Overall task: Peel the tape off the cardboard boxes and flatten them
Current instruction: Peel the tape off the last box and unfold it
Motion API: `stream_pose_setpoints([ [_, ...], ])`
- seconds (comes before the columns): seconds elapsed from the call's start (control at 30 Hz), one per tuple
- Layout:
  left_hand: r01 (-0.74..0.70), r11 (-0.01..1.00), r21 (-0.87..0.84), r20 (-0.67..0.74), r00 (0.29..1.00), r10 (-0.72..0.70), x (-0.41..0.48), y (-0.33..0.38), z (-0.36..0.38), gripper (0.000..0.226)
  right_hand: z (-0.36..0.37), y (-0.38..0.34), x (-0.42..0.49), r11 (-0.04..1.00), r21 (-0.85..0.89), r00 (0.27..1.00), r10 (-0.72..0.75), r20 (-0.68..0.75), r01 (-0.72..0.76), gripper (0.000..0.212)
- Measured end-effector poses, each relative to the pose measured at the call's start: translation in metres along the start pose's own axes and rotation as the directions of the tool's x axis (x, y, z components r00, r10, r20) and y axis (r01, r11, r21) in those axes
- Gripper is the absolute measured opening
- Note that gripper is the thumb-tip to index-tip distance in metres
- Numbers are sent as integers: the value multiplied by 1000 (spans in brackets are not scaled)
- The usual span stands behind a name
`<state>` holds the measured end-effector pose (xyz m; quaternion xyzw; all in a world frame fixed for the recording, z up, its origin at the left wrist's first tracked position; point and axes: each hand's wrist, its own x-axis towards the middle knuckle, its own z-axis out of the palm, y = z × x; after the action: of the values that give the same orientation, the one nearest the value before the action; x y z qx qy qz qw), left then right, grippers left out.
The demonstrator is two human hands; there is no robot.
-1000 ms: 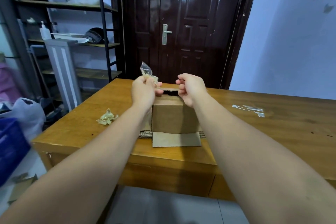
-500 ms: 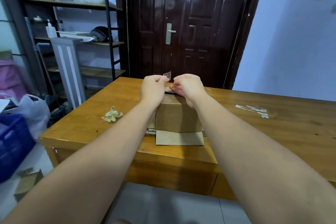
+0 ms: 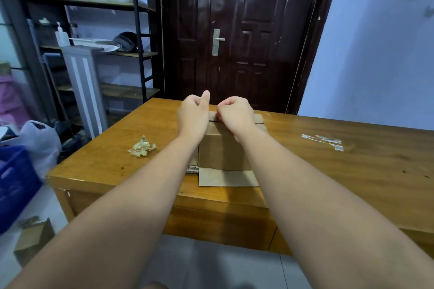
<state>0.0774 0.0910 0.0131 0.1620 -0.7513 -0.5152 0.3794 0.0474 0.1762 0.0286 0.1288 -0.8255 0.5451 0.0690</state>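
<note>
A small brown cardboard box [image 3: 220, 150] stands on the wooden table [image 3: 352, 171], with one flap [image 3: 227, 178] lying flat toward me. My left hand [image 3: 193, 115] is at the box's top left edge. Its fingers are curled and its thumb points up, and I see nothing in it. My right hand [image 3: 234, 112] is curled over the top of the box, its fingertips pinching at the tape along the top seam. The tape itself is mostly hidden by my fingers.
A crumpled ball of peeled tape [image 3: 142, 146] lies on the table to the left of the box. Clear tape strips [image 3: 324, 141] are stuck to the table on the right. A blue crate [image 3: 14, 183], a white bag [image 3: 40, 138] and a small cardboard box [image 3: 32, 239] are on the floor to the left.
My left hand held up a peeled strip of tape, then brought it down to meet my right hand at the box top. The strip is no longer visible and my left thumb has lifted.
</note>
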Motion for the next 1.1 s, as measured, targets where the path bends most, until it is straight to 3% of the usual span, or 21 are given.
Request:
stream_pose_setpoints([
  [0.13,-72,995,74,-75,994,78,-3,-10,0,35,0,0,-1,998,54,999,27,19,-28,20],
  [0.27,1,1000,-29,-68,998,-3,0,-16,-3,45,0,-1,0,999,48,1000,16,11,-16,21],
  [0.4,-62,990,-127,-8,998,62,2,-27,-3,23,2,2,0,1000,0,1000,1,10,-1,19],
  [0.53,28,975,-222,-42,998,-39,1,-25,0,51,2,1,2,1000,-15,1000,15,6,-15,18],
  [0.67,59,997,-53,-74,995,-63,-2,-20,0,21,3,1,0,1000,-21,1000,11,4,-11,19],
  [0.8,199,980,5,11,980,-199,0,-22,-7,60,1,1,-1,1000,-24,1000,13,-14,-13,21],
  [0.93,230,973,6,-61,971,-230,7,-40,-27,40,3,1,-3,999,-36,1000,8,-16,-8,21],
  [1.03,212,959,-188,-88,969,-231,10,-53,-40,31,3,1,-2,999,-45,1000,12,-29,-13,22],
  [1.1,178,961,-212,-121,971,-207,8,-54,-44,35,5,0,0,998,-55,998,31,-56,-34,23],
])
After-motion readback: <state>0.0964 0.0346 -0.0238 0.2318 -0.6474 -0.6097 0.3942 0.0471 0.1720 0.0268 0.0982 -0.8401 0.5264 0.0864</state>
